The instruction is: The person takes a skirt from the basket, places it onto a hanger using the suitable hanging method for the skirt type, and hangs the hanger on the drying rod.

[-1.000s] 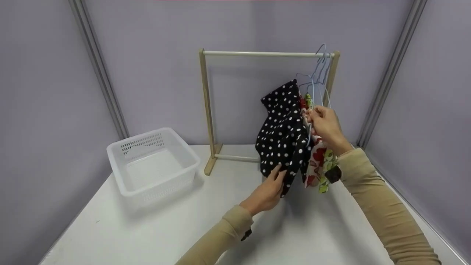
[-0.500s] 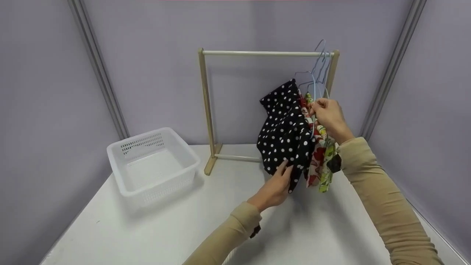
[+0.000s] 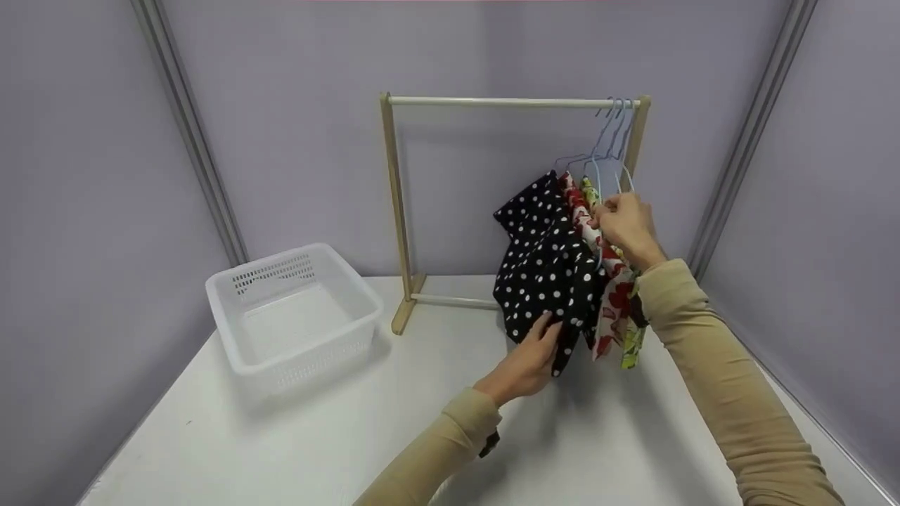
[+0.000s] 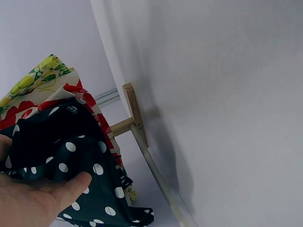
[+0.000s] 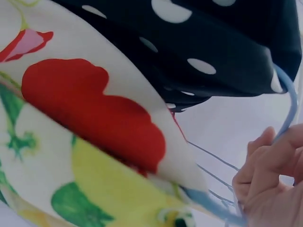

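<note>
My right hand (image 3: 622, 223) pinches the side wire of a blue wire hanger (image 5: 289, 106). A black garment with white polka dots (image 3: 541, 260) hangs from this hanger. The hanger's hook is at the right end of the rod. My left hand (image 3: 526, 362) rests against the garment's lower part, its visible fingers straight; in the left wrist view the thumb (image 4: 71, 189) lies on the dotted cloth. Right behind the dotted garment hang a white garment with red flowers (image 3: 615, 302) and a yellow-green patterned garment (image 3: 633, 344), partly hidden.
The rack has a white top rod (image 3: 492, 102) and wooden posts (image 3: 395, 204); its low crossbar (image 3: 450, 301) is close to the white table (image 3: 295, 450). An empty white plastic basket (image 3: 302, 351) stands at the left. Walls enclose the back and sides.
The dotted garment's hanger hook rose above the rod, then came down to rod level. My left hand shifted slightly right and up along the garment's lower part. My right hand still pinches the hanger wire.
</note>
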A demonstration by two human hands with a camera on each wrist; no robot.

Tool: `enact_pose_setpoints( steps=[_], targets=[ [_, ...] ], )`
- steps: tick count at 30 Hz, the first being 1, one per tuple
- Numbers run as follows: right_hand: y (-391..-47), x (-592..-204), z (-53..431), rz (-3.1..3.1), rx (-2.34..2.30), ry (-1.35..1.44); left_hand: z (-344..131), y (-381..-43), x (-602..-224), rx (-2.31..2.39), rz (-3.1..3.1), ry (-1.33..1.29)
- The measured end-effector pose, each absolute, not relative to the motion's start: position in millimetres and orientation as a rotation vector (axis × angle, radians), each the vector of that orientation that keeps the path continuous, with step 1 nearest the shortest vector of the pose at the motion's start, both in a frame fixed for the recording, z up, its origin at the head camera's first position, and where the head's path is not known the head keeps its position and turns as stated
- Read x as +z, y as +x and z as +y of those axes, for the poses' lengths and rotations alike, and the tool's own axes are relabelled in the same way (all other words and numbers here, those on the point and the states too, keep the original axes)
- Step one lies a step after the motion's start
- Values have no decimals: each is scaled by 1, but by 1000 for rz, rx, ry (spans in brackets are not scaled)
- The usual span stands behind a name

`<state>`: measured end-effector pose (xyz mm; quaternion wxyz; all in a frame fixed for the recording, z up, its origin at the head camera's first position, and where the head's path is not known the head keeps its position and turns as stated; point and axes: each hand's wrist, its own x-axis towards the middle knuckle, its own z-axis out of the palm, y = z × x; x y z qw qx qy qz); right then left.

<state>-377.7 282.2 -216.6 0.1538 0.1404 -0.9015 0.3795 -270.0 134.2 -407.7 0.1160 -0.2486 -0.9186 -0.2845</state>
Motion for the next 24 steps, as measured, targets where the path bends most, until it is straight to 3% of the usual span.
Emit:
enact_pose_setpoints(
  steps=[15, 24],
  targets=[
    [-374, -228, 282, -2401, 765, 512, 133, -265, -415, -914, -2787, -712],
    [-344, -252, 267, -2277, 689, 730, 116, -256, -421, -1063, -2772, -747]
  ],
)
